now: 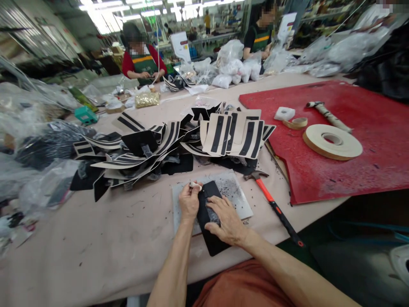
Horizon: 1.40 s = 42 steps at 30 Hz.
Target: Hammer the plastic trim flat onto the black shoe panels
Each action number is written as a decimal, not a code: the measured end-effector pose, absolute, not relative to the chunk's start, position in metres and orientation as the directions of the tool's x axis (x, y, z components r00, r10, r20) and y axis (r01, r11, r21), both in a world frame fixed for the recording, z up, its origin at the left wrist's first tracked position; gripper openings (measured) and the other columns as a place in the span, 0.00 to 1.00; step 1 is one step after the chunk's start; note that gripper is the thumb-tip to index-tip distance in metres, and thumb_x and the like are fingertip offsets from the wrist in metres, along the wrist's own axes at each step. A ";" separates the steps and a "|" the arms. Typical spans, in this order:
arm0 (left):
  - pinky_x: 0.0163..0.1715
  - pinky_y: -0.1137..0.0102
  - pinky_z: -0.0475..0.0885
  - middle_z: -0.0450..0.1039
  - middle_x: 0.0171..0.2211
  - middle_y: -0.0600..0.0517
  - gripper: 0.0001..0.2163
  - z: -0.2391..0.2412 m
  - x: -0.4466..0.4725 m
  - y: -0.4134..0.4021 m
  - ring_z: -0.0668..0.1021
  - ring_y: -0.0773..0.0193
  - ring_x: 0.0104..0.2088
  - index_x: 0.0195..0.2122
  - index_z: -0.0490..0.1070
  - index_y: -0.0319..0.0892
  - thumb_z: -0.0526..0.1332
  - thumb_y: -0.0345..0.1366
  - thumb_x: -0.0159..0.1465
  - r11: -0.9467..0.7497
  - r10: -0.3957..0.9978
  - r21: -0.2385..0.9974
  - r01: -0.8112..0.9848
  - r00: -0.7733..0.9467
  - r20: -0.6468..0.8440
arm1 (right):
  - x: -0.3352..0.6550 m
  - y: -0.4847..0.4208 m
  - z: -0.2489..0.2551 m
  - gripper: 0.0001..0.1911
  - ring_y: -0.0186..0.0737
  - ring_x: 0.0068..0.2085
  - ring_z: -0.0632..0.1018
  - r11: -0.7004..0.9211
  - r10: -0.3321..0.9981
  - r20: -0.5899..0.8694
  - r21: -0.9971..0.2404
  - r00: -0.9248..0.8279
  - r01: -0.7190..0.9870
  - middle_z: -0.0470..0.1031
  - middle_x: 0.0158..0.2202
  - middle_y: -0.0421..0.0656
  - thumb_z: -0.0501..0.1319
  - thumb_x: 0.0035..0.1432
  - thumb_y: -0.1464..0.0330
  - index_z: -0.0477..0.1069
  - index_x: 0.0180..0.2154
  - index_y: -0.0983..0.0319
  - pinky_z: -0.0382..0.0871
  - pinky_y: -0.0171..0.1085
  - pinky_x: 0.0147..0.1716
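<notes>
A flat black panel (211, 243) with rounded corners lies on a pale grey slab (234, 183) speckled with black bits. At the panel's upper left edge, my left hand (189, 202) is closed with a small whitish piece (195, 186) pinched between thumb and fingers; its exact kind is unclear. My right hand (228, 219) rests on the panel with its fingers spread. Under and beside those fingers is a dark patch wrapped in clear plastic (212, 216). Just right of the slab lies a claw hammer (271, 200) with an orange and black handle.
Beyond the slab is a heap of black-and-cream striped panels (169, 140). On the right, a red sheet (345, 179) carries a large tape roll (348, 143), smaller rolls and another hammer (330, 116). Plastic bags (47, 179) crowd the left. Two people sit across the table.
</notes>
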<state>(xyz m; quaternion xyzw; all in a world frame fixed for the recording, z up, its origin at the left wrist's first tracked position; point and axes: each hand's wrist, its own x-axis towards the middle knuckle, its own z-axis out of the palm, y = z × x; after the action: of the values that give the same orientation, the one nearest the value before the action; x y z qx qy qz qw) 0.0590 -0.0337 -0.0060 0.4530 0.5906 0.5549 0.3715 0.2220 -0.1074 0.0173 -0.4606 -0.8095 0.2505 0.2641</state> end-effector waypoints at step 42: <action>0.44 0.66 0.75 0.80 0.38 0.49 0.07 -0.015 0.063 -0.042 0.81 0.60 0.39 0.40 0.74 0.45 0.57 0.34 0.67 -0.349 0.926 0.799 0.489 0.052 0.373 | 0.336 -0.105 0.075 0.13 0.28 0.17 0.54 -0.656 0.755 -0.655 -0.752 -0.034 -0.065 0.54 0.22 0.31 0.53 0.64 0.57 0.60 0.33 0.59 0.52 0.29 0.15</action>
<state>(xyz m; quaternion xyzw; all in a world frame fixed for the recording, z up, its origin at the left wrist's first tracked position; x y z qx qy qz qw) 0.0626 -0.0417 -0.0149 0.6843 0.5172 0.4543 0.2405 0.3359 -0.1055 0.0754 -0.6227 -0.2769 0.6634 0.3089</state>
